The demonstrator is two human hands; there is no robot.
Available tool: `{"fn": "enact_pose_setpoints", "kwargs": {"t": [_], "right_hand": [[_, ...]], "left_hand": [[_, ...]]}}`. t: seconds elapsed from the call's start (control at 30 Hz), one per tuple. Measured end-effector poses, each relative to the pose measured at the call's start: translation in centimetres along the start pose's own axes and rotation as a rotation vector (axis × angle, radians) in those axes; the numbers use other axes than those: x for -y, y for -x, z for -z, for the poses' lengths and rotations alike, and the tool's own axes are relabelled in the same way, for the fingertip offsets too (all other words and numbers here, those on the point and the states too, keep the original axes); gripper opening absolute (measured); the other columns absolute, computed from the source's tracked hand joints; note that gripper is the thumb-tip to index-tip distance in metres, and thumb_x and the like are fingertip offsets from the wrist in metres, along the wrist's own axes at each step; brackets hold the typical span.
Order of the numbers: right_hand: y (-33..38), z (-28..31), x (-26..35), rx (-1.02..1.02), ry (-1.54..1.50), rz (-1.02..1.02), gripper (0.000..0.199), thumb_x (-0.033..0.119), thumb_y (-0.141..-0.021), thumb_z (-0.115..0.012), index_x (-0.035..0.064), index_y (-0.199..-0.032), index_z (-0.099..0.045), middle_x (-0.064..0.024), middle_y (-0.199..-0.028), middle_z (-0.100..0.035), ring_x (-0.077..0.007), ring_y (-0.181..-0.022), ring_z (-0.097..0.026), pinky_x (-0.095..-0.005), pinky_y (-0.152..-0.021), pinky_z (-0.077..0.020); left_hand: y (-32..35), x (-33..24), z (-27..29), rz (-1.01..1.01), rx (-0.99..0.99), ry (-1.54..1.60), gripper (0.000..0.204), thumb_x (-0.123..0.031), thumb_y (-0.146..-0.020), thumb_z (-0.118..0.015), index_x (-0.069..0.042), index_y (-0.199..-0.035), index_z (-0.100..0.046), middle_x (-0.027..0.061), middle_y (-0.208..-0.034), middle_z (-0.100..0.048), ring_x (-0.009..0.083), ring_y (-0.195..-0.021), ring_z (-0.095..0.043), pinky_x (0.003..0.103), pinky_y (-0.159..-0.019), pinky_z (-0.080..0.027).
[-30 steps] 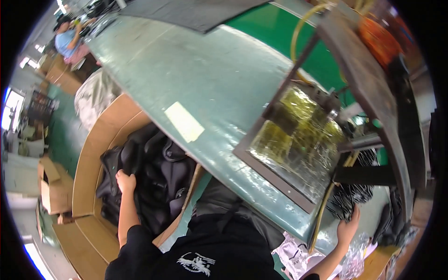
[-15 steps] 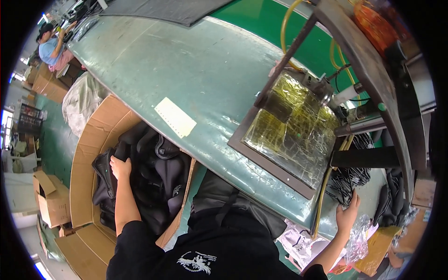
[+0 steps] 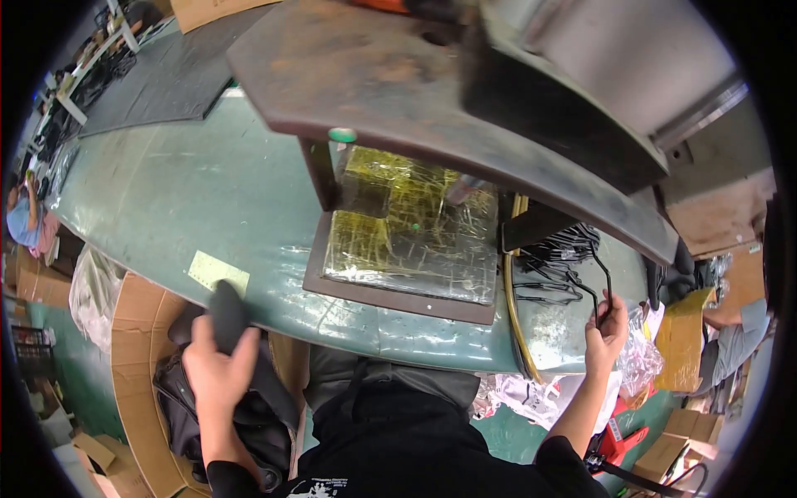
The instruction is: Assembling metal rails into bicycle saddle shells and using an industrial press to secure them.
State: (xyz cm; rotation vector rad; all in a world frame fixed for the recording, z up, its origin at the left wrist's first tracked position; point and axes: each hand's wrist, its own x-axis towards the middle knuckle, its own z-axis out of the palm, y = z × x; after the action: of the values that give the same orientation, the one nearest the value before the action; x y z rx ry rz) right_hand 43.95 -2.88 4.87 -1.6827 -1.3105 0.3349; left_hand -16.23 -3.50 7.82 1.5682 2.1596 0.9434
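Observation:
My left hand is closed around a rounded black padded piece, which looks like the nose of a bicycle saddle. It is lifted over the table's front edge, above a cardboard box of more black saddles. Over on the right, my right hand pinches a bent black wire rail at its near ends. That rail extends toward a heap of similar black rails on the table, beside the press frame.
A dark metal press frame arches over a plate wrapped in shiny yellowish film. A pale paper strip lies on the green table. A yellow hose runs beside the plate. At far right another person's arm shows.
My left hand has raised a black saddle out of the box. My right hand has taken hold of a bent rail from the heap. The view has swung right.

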Motion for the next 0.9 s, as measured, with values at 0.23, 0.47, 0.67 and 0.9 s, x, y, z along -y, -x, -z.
{"fn": "enact_pose_setpoints", "kwargs": {"t": [0.23, 0.47, 0.67, 0.9], "right_hand": [[3.9, -5.7, 4.5, 0.261, -0.544, -0.143, 0.072, -0.016, -0.078, -0.06, -0.0068, -0.149, -0.052, 0.0002, -0.095, -0.048, -0.0079, -0.08, -0.047, -0.0206, -0.067, -0.04], [6.6, -4.6, 4.7, 0.334, -0.629, -0.199, 0.071, -0.009, -0.073, -0.075, -0.0043, -0.142, -0.057, -0.0052, -0.104, -0.063, -0.0092, -0.084, -0.054, -0.0236, -0.077, -0.0453], [6.9, -8.2, 7.6, 0.507, -0.509, -0.059, 0.044, 0.008, -0.087, -0.085, -0.0048, -0.127, -0.072, -0.0002, -0.083, -0.061, -0.0107, -0.073, -0.056, -0.0269, -0.066, -0.045], [7.3, -9.7, 9.9, 0.608, -0.314, 0.368, 0.025, 0.003, -0.087, -0.085, 0.0027, -0.112, -0.081, -0.0055, -0.066, -0.057, -0.0214, -0.051, -0.055, -0.0347, -0.048, -0.0444]], "left_hand": [[-3.1, -10.6, -10.8, -0.132, 0.613, 0.281, 0.048, -0.02, -0.091, -0.087, 0.003, -0.122, -0.058, 0.0097, -0.084, -0.071, 0.0231, -0.072, -0.072, 0.035, -0.068, -0.058], [-7.2, -13.6, -11.3, -1.125, 0.525, -0.249, 0.085, -0.019, -0.071, -0.094, -0.008, -0.147, -0.058, 0.0187, -0.145, -0.057, 0.0394, -0.123, -0.062, 0.051, -0.107, -0.052], [-9.8, -13.5, -13.8, -1.093, 0.864, -0.041, 0.047, -0.029, -0.07, -0.095, -0.006, -0.101, -0.07, 0.0103, -0.098, -0.068, 0.0363, -0.1, -0.068, 0.045, -0.083, -0.055], [-2.0, -9.1, -14.1, -0.602, 0.798, 0.35, 0.039, -0.025, -0.088, -0.089, -0.003, -0.106, -0.062, 0.0137, -0.105, -0.071, 0.0323, -0.092, -0.072, 0.038, -0.086, -0.058]]}}
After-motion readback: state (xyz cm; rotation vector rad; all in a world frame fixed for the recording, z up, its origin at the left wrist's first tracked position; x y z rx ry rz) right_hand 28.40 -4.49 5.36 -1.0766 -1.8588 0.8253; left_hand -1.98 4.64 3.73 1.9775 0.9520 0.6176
